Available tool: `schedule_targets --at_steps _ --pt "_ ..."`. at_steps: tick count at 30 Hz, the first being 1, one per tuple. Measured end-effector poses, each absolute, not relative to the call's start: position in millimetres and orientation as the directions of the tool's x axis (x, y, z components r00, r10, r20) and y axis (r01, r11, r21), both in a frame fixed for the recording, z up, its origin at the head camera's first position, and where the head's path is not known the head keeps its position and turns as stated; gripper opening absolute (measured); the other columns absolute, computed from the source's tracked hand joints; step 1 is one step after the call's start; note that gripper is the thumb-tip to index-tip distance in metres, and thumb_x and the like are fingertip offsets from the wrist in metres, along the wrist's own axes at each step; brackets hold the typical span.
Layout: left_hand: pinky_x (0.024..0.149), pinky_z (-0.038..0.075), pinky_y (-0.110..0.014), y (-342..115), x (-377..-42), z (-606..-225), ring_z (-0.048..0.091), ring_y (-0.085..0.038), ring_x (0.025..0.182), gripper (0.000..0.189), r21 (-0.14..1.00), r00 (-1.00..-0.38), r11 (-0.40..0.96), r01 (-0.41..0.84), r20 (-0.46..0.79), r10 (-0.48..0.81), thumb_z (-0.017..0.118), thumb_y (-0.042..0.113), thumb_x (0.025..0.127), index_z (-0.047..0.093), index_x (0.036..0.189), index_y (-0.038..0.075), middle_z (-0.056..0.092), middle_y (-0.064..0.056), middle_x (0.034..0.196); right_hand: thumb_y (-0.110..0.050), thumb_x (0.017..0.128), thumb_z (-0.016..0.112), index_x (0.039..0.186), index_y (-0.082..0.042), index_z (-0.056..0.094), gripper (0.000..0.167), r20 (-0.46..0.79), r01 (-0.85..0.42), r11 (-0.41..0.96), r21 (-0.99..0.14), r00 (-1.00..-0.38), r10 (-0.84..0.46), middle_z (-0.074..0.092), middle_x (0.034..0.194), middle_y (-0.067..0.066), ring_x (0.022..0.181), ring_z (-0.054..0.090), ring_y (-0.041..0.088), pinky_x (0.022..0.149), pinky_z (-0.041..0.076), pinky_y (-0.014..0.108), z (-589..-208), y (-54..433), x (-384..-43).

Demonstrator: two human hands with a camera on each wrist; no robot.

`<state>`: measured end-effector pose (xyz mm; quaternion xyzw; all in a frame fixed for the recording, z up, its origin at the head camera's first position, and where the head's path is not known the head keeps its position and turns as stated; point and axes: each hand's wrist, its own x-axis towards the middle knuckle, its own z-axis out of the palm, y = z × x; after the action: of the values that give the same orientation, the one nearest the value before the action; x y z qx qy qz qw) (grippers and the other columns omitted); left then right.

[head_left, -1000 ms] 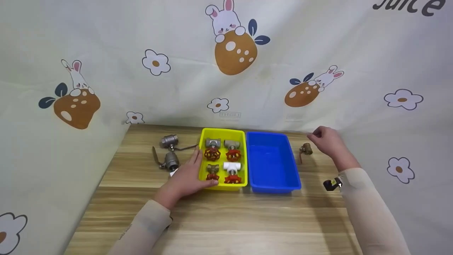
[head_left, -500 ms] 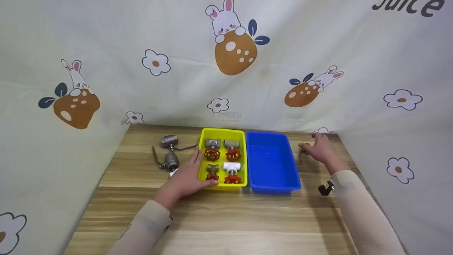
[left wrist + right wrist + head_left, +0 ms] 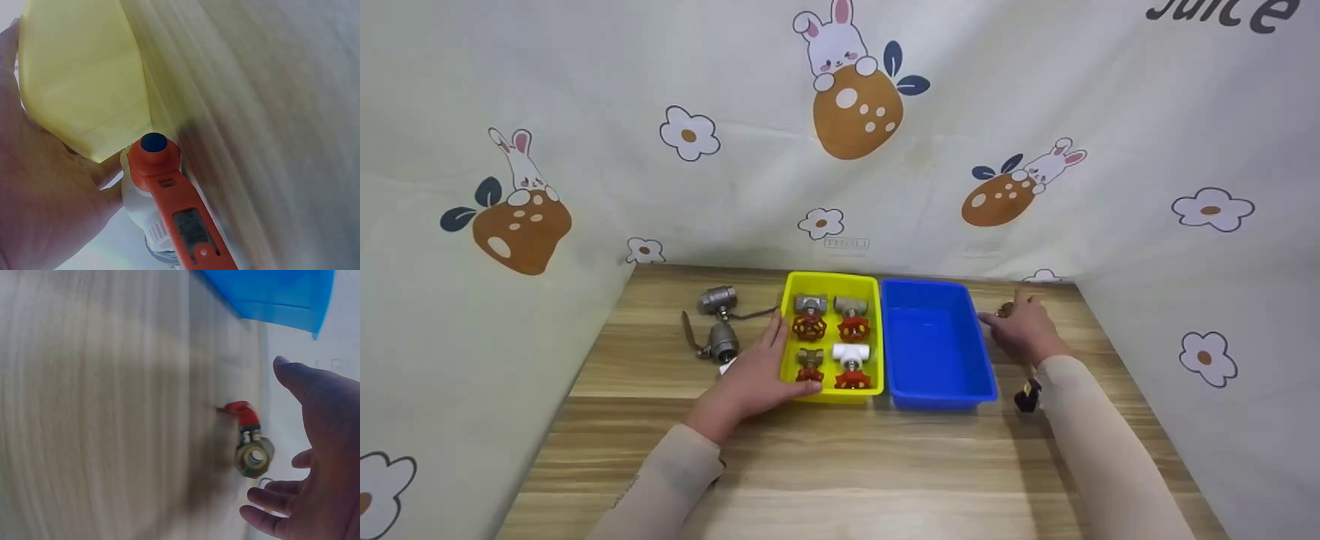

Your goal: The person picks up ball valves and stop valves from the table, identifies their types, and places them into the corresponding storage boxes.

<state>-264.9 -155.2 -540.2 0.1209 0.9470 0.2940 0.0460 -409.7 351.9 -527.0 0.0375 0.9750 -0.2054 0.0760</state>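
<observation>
My left hand [image 3: 754, 379] rests along the left wall of the yellow bin [image 3: 832, 277], thumb on its front rim. Inside the bin lie several valves with red handwheels [image 3: 810, 327], one of them white-bodied. Beside that hand is a white valve with an orange lever handle [image 3: 188, 216], mostly hidden in the head view. My right hand [image 3: 1024, 326] hovers over a small brass ball valve [image 3: 254, 458] with a red lever, right of the blue bin [image 3: 937, 345]. In the right wrist view its fingers are spread and apart from that valve.
Two grey metal ball valves, an upper one [image 3: 718, 298] and a lower one [image 3: 724, 341], lie left of the yellow bin with long levers. The two bins stand side by side near the printed backdrop [image 3: 735, 210]. Wood-grain tabletop [image 3: 840, 465] extends in front.
My right hand has come from beyond the brass ball valve leftward and nearer, now covering most of it in the head view. My left hand and both bins have stayed in place.
</observation>
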Motion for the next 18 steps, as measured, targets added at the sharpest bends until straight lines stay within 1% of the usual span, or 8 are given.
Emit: schedule_targets --at_steps 3,4,7,9,10,12,16,18 --pt "0.126 0.037 -0.064 -156 -264 -540 0.031 -0.05 0.161 0.134 0.571 -0.967 0.796 0.201 -0.017 0.256 0.078 0.08 0.087 0.011 0.178 0.01 -0.004 -0.012 0.185 -0.07 0.104 0.062 0.169 0.016 0.011 0.119 -0.152 0.116 0.908 -0.402 -0.987 0.058 0.02 0.167 0.051 0.153 0.029 0.066 0.122 0.033 0.075 -533 351 -414" --pt "0.126 0.036 -0.065 -156 -264 -540 0.03 -0.05 0.161 0.134 0.572 -0.967 0.795 0.2 -0.016 0.255 0.078 0.08 0.087 0.011 0.178 0.009 -0.003 -0.013 0.185 -0.069 0.104 0.063 0.169 0.015 0.014 0.117 -0.151 0.13 0.9 -0.416 -0.986 0.073 0.025 0.165 0.05 0.151 0.035 0.064 0.121 0.037 0.073 -535 350 -416" --pt "0.126 0.035 -0.065 -156 -264 -541 0.03 -0.05 0.162 0.134 0.578 -0.968 0.792 0.197 -0.016 0.252 0.078 0.079 0.086 0.012 0.178 0.009 -0.002 -0.014 0.185 -0.065 0.103 0.067 0.165 0.012 0.028 0.106 -0.143 0.172 0.875 -0.452 -0.983 0.119 0.045 0.151 0.044 0.135 0.054 0.056 0.11 0.05 0.067 -539 350 -420" --pt "0.126 0.035 -0.065 -155 -265 -541 0.029 -0.05 0.162 0.134 0.582 -0.968 0.789 0.195 -0.014 0.25 0.079 0.079 0.086 0.012 0.178 0.009 -0.002 -0.014 0.185 -0.064 0.102 0.07 0.158 0.01 0.04 0.098 -0.128 0.185 0.867 -0.462 -0.982 0.142 0.054 0.139 0.037 0.12 0.061 0.049 0.1 0.056 0.062 -541 350 -421" --pt "0.126 0.035 -0.065 -155 -264 -541 0.029 -0.05 0.162 0.134 0.583 -0.968 0.789 0.193 -0.015 0.249 0.079 0.079 0.086 0.012 0.178 0.009 -0.002 -0.014 0.185 -0.063 0.101 0.072 0.152 0.01 0.044 0.094 -0.119 0.188 0.867 -0.461 -0.982 0.149 0.057 0.133 0.035 0.114 0.062 0.046 0.096 0.057 0.06 -542 350 -422" --pt "0.127 0.035 -0.065 -155 -264 -541 0.029 -0.05 0.162 0.134 0.583 -0.968 0.789 0.194 -0.016 0.25 0.079 0.079 0.086 0.01 0.178 0.01 -0.002 -0.014 0.185 -0.061 0.099 0.075 0.143 0.012 0.05 0.089 -0.102 0.189 0.874 -0.448 -0.982 0.159 0.059 0.129 0.034 0.11 0.062 0.044 0.094 0.058 0.06 -543 351 -423" --pt "0.126 0.036 -0.065 -154 -265 -541 0.03 -0.05 0.162 0.134 0.573 -0.968 0.795 0.197 -0.014 0.25 0.078 0.081 0.086 0.011 0.178 0.011 -0.001 -0.014 0.185 -0.059 0.098 0.078 0.137 0.012 0.056 0.083 -0.095 0.197 0.881 -0.429 -0.98 0.173 0.059 0.126 0.033 0.109 0.062 0.044 0.093 0.059 0.061 -547 352 -426" --pt "0.125 0.037 -0.066 -154 -265 -541 0.031 -0.05 0.161 0.134 0.569 -0.968 0.799 0.197 -0.016 0.249 0.077 0.081 0.086 0.011 0.178 0.011 -0.002 -0.013 0.185 -0.056 0.098 0.077 0.13 0.011 0.062 0.075 -0.089 0.192 0.883 -0.429 -0.981 0.17 0.063 0.123 0.031 0.105 0.064 0.042 0.09 0.06 0.058 -549 354 -428"
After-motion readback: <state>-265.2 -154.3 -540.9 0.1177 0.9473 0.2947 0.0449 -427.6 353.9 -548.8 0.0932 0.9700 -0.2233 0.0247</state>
